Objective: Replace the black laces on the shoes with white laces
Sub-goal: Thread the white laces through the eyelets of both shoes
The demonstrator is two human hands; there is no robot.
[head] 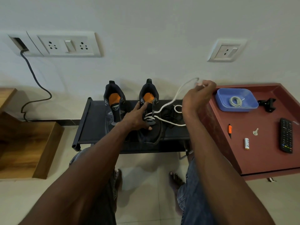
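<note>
— Both hands are busy? 
— Yes. Left hand point(138, 118) lies flat with straight fingers on the right shoe point(150, 114), steadying it on the rack point(90, 127). Right hand point(198, 95) pinches the white lace point(177, 93) and draws it up taut. 
— And the shoe? 
— Dark, orange inside, white lace crossing its lower eyelets; black laces point(170, 113) heaped beside.

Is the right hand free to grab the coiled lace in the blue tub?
Probably not yet: the right hand is pinching the white lace. The tub sits open right beside it.
</note>
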